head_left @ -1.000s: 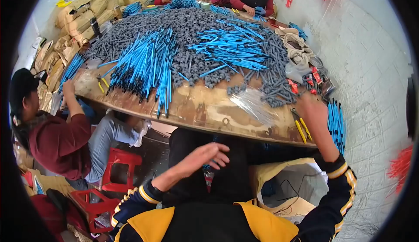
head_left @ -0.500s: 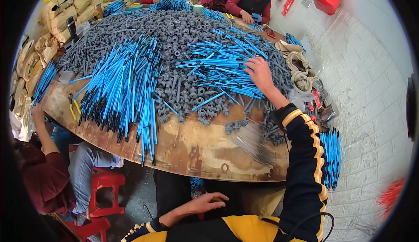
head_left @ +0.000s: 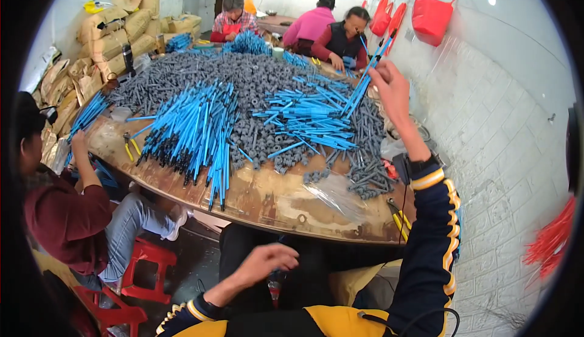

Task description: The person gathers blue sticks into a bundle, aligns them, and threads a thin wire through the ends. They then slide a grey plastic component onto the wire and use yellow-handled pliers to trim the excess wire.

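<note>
Raised above the far right part of the table, my right hand is closed around a few thin blue tubes with black ends. The tubes stand slanted, upper tips toward the wall, lower ends over a loose pile of blue tubes. My left hand hovers over my lap, fingers loosely stretched, holding nothing. A larger bundle of blue tubes with black tips lies left of centre. Around and behind both piles spreads a wide heap of dark grey plastic fittings.
The round wooden table carries clear thin strips near its front edge and yellow-handled pliers at right; another pair lies left. A co-worker in maroon sits left by red stools; others sit across. Brown sacks are stacked behind.
My right hand has lifted up from the right pile with a few blue tubes in it. My left hand has shifted slightly left and up. The view has tilted upward, showing more of the room.
</note>
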Available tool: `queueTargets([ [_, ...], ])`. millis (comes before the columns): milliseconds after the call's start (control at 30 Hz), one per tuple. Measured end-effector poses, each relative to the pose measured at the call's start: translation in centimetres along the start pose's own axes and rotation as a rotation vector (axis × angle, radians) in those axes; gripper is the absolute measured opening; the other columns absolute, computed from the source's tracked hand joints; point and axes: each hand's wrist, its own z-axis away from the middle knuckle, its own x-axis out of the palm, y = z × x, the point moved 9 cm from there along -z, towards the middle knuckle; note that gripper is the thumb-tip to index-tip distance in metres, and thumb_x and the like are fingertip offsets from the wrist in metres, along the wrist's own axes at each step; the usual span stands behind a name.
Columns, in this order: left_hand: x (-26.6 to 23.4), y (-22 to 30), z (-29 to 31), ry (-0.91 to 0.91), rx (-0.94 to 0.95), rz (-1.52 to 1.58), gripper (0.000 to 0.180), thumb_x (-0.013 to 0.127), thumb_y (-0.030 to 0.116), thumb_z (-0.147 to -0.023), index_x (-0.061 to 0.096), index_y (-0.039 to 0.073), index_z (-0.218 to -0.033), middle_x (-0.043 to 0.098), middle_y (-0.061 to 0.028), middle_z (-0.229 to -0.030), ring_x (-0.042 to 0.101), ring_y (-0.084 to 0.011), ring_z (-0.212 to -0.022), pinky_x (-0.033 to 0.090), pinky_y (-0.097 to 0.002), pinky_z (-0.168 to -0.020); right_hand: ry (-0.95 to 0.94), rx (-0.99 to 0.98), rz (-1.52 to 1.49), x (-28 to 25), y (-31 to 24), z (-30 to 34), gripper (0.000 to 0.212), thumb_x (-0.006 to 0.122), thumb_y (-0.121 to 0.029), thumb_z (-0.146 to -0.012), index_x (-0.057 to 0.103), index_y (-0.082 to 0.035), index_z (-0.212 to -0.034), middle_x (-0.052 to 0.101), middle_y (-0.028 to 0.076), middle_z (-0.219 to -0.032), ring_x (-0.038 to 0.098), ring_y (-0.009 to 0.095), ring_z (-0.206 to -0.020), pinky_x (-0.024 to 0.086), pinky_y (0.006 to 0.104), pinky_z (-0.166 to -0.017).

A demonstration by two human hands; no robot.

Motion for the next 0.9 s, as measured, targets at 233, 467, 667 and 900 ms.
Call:
queueTargets([
  [233,-5.9,15.2,1.3,0.684,0.751,-0.355,0.03,0.067,0.01,-0.093,0.064,-0.001,-0.121,0.07,-0.0038,-0.097,0.066,-0.0146,-0.094,0.052,-0.0283,-0.087,-0.57,0.282,-0.315,7.1,-11.8,17.7,0.017,0.069,-0.01,-0.09,0.06,-0.001,-0.101,0.068,0.004,-0.08,0.059,0.008,-0.063,0.048,0.0247,-0.058],
  [467,-2.7,8.0,-0.7,0.558,0.416,0.166,0.042,0.067,0.015,-0.095,0.054,0.005,-0.133,0.069,-0.0064,-0.096,0.065,-0.0142,-0.088,0.051,-0.0275,-0.081,-0.697,0.686,-0.831,13.5,-9.3,31.9,0.016,0.069,-0.017,-0.093,0.059,-0.004,-0.095,0.067,0.003,-0.086,0.06,0.008,-0.068,0.048,0.023,-0.061],
  [667,-3.6,6.2,-4.2,0.196,0.356,0.852,0.029,0.063,0.014,-0.097,0.055,0.006,-0.124,0.066,-0.004,-0.086,0.062,-0.0126,-0.074,0.05,-0.0246,-0.069,-0.786,0.848,-0.793,14.8,-4.9,32.0,0.027,0.059,-0.031,-0.1,0.061,-0.004,-0.094,0.067,0.002,-0.087,0.061,0.007,-0.074,0.047,0.0211,-0.066],
  [900,-9.5,5.5,-7.5,0.395,0.124,0.741,0.017,0.06,0.014,-0.098,0.058,0.008,-0.114,0.053,0.0015,-0.069,0.051,-0.0085,-0.06,0.041,-0.0248,-0.055,-0.791,0.282,-0.147,18.5,5.3,14.2,0.02,0.057,-0.021,-0.097,0.067,-0.003,-0.093,0.068,0.004,-0.081,0.064,0.013,-0.072,0.05,0.0288,-0.066],
])
